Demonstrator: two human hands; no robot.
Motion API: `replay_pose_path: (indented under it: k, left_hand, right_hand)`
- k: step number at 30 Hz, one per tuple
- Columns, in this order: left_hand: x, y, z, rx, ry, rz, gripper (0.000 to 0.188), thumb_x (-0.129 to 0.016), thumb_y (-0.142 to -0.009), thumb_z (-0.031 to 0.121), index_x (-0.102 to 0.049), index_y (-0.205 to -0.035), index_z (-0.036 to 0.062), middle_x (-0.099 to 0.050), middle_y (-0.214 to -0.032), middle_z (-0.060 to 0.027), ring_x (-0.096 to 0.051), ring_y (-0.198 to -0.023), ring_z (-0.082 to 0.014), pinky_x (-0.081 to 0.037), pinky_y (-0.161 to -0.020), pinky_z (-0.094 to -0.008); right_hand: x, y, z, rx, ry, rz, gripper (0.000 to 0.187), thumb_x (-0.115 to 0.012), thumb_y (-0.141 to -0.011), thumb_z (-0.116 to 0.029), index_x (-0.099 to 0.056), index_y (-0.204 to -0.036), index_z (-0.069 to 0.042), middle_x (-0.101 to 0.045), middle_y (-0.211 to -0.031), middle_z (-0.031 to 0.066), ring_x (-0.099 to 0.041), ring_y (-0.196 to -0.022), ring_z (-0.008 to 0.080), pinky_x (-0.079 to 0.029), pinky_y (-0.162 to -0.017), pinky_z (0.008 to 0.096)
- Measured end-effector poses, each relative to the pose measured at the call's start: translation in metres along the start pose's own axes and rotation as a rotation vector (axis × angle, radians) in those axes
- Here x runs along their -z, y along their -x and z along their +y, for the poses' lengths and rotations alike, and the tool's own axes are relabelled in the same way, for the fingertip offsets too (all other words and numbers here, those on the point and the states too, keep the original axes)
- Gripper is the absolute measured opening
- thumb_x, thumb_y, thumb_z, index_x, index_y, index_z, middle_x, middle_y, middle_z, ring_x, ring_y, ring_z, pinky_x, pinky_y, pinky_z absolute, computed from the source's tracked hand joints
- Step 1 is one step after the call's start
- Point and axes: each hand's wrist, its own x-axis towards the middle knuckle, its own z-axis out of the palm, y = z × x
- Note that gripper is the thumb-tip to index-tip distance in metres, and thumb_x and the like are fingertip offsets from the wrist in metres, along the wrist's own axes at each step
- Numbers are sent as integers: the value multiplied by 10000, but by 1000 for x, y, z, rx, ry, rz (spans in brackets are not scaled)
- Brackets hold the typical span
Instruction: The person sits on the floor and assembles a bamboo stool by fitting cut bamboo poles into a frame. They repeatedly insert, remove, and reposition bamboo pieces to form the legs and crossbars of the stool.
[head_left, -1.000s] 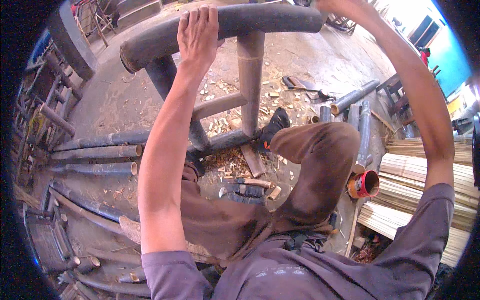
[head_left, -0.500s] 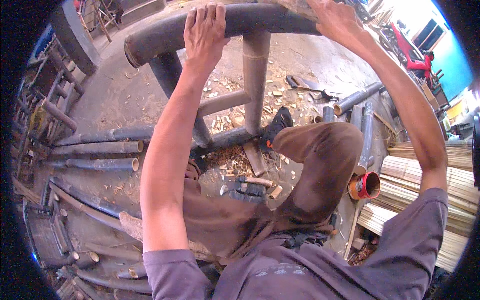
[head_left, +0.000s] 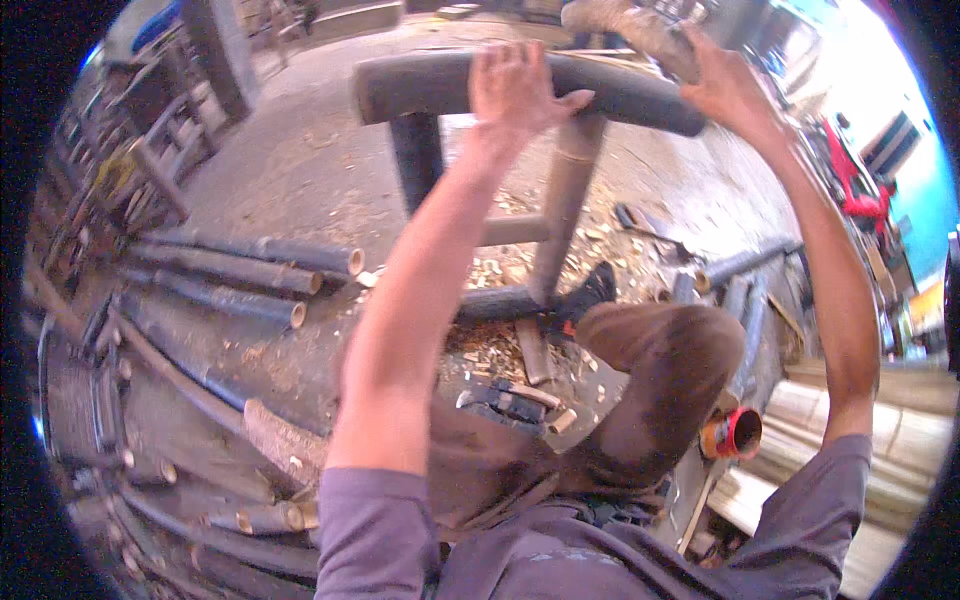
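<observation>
A thick dark bamboo pole (head_left: pixel 410 90) lies crosswise at the top of a frame. A dark upright (head_left: pixel 418 160) and a paler bamboo upright (head_left: pixel 568 200) stand under it, joined lower down by a short crosspiece (head_left: pixel 515 230). My left hand (head_left: pixel 508 95) rests over the pole, fingers bent across its top and thumb out to the side. Above the pole's right end, my right hand (head_left: pixel 722 85) is closed round a rough, pale brown wooden club (head_left: pixel 640 32), held tilted and apart from the pole. Motion blurs the right fingers a little.
Wood chips (head_left: pixel 500 270) litter the floor, with a handsaw (head_left: pixel 645 225) beyond my foot. Bamboo poles (head_left: pixel 230 275) lie at the left; more (head_left: pixel 745 265) lie at the right. A red-rimmed can (head_left: pixel 742 432) stands by my knee, near bundled pale strips (head_left: pixel 815 420).
The whole view has shifted, so the frame appears farther right and lower. The wooden club now shows clear above the pole. My left thumb has spread outward.
</observation>
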Motion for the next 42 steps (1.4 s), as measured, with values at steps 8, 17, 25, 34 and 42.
replay_pose_path:
  k: [8, 17, 25, 34, 42]
  left_hand:
    - [-31, -9, -7, -15, 96, 253, 666, -552, -849, 607, -632, -1122, 5, -650, -1112, -192, -575, -1099, -330, -393, -994, -446]
    - [-30, 1, -9, -45, 128, 343, 491, -577, -865, 511, -679, -1014, 54, -662, -1041, -102, -544, -1120, -255, -327, -1049, -388]
    - [-39, 9, -26, -80, 131, 595, 478, -597, -856, 483, -675, -993, 32, -659, -1018, -118, -554, -1058, -246, -336, -1012, -386]
    - [-93, 23, -42, -12, 496, 509, 515, -565, -879, 500, -654, -1050, 22, -613, -1124, -109, -538, -1097, -239, -340, -1014, -377]
    - [-39, 23, -29, -56, 137, 273, 512, -566, -868, 505, -624, -1202, 122, -612, -1185, -100, -483, -1197, -227, -324, -1037, -413]
  right_hand:
    - [75, -102, -152, 170, -288, 53, 513, -619, -802, -148, -466, -1285, -67, -659, -844, 219, -673, -767, 354, -541, -660, 459]
    - [74, -99, -225, 341, -56, -194, 324, -553, -878, -128, -527, -1190, -46, -635, -775, 173, -650, -671, 246, -529, -566, 385]
    - [61, -88, -239, 467, -124, -173, 386, -562, -837, -52, -538, -1220, -14, -662, -865, 187, -625, -621, 246, -530, -532, 376]
    - [-11, -70, -265, 597, -311, 472, 479, -565, -812, -25, -441, -1273, 7, -645, -837, 190, -640, -654, 281, -519, -537, 390]
    - [67, -56, -251, 236, -376, -249, 514, -574, -817, -56, -434, -1306, 13, -660, -827, 142, -638, -655, 279, -534, -546, 384]
